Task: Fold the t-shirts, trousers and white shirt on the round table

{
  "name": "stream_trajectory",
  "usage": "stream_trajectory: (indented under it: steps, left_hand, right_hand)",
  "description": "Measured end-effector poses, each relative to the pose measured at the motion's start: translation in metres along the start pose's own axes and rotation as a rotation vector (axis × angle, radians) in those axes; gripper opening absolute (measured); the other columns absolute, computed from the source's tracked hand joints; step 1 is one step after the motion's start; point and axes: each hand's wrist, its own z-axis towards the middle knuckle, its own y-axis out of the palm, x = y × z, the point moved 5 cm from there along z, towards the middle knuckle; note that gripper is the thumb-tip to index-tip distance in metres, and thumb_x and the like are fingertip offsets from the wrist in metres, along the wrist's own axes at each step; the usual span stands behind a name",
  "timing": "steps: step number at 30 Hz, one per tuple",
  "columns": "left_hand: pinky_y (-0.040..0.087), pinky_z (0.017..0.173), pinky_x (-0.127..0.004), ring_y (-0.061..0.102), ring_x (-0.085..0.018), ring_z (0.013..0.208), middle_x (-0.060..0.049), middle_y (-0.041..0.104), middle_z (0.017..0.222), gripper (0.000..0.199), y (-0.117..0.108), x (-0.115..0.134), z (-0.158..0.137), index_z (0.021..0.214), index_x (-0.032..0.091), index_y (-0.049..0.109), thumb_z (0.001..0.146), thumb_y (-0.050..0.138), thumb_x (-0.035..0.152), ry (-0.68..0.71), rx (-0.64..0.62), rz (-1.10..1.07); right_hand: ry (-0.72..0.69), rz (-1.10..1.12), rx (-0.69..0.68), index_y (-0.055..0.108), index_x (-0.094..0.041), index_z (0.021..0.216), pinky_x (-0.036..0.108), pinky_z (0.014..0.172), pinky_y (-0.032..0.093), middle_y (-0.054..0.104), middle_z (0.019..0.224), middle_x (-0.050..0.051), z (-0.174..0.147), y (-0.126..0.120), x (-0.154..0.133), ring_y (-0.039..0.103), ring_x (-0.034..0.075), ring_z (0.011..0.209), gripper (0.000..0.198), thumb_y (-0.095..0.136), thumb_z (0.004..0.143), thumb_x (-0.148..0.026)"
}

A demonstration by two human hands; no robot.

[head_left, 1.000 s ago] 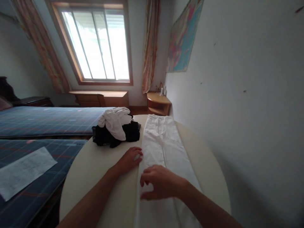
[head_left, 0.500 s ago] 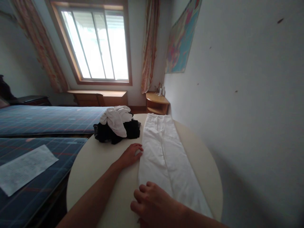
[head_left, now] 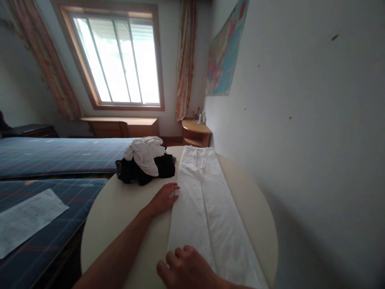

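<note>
White trousers (head_left: pixel 204 200) lie lengthwise on a round cream table (head_left: pixel 102 224), waistband at the far end and legs running toward me. My left hand (head_left: pixel 165 197) rests at their left edge about halfway along; its fingers are stretched out, thumb apart, and the tips touch the cloth. Nearer to me, my right hand (head_left: pixel 185 268) is closed over the left edge of the lower legs, fingers curled at the fabric. Its fingertips are hidden under the hand. The trouser hems run out of view at the bottom.
A heap of black and white clothes (head_left: pixel 146 162) sits on the table's far left. Beds with blue plaid mattresses (head_left: pixel 60 156) stand to the left, a paper sheet (head_left: pixel 31 216) on the nearer one. A white wall (head_left: pixel 300 160) rises on the right. A corner shelf (head_left: pixel 197 127) stands behind.
My right hand has moved toward me and slightly left, and the trousers' near left edge has shifted left with it. My left hand stays at the edge. The whole view has shifted slightly.
</note>
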Motion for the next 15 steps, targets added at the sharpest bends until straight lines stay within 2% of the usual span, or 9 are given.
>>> stream_trajectory:
  steps: [5,10,15]
  left_hand:
    - [0.038,0.113,-0.043,0.052,-0.025,0.127,-0.011,0.060,0.134,0.036,0.000,0.002,0.001,0.120,0.018,0.064,0.085,0.057,0.017,0.006,-0.021,0.041]
    - [0.038,0.113,-0.044,0.051,-0.025,0.128,-0.011,0.059,0.136,0.034,-0.001,0.004,-0.001,0.122,0.018,0.063,0.089,0.056,0.024,-0.001,-0.019,0.038]
    - [0.038,0.113,-0.046,0.051,-0.027,0.129,-0.012,0.058,0.138,0.037,-0.001,0.006,0.001,0.124,0.019,0.063,0.088,0.060,0.027,0.013,-0.022,0.078]
  right_hand:
    - [-0.070,0.079,0.000,0.051,-0.022,0.085,0.027,0.036,0.026,0.060,0.061,-0.004,0.005,0.000,-0.005,0.055,0.013,0.045,0.016,0.057,0.094,-0.033]
    - [-0.038,0.013,0.026,0.051,-0.023,0.083,0.028,0.036,0.028,0.060,0.062,-0.002,0.006,0.009,-0.007,0.056,0.016,0.046,0.018,0.057,0.093,-0.036]
    - [-0.159,0.097,-0.047,0.054,-0.022,0.083,0.027,0.038,0.028,0.060,0.061,-0.004,0.004,0.015,-0.011,0.056,0.013,0.047,0.019,0.059,0.093,-0.037]
